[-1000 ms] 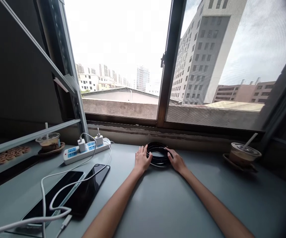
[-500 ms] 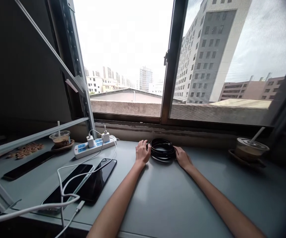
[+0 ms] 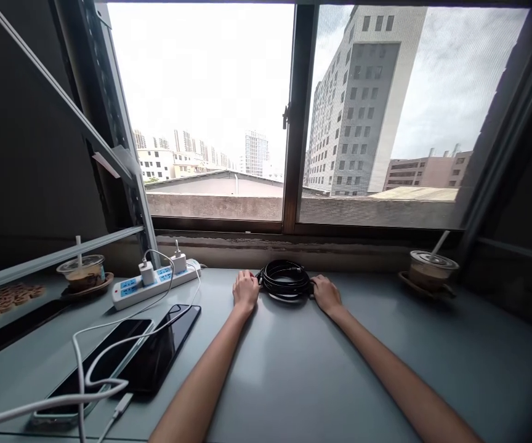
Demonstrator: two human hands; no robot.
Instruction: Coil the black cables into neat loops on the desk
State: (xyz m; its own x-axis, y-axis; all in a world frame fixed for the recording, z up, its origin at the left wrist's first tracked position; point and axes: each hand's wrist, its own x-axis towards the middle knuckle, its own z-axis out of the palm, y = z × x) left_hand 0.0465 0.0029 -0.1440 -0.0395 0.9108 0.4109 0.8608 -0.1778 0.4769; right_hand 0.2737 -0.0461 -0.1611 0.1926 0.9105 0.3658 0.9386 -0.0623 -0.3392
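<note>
A black cable (image 3: 286,280) lies wound in a round coil on the grey tabletop, close to the window wall. On its left side my left hand (image 3: 246,289) is closed on a short piece of the cable that sticks out from the coil. My right hand (image 3: 326,293) has its fingers curled on the cable at the right side, where a dark end shows below the fingertips. Both forearms reach forward over the table. The fingertips of both hands are partly hidden.
At left stands a white power strip (image 3: 155,284) with two plugged chargers. White cords (image 3: 79,357) run across two phones (image 3: 159,357) lying near the front left edge. Lidded drink cups stand at left (image 3: 81,274) and right (image 3: 432,269), and a metal shelf frame (image 3: 130,184) rises at left.
The view has turned right, so the scene shifts left. My left hand has moved slightly outward from the coil, its fingers now more curled. The right hand stays at the coil's right side.
</note>
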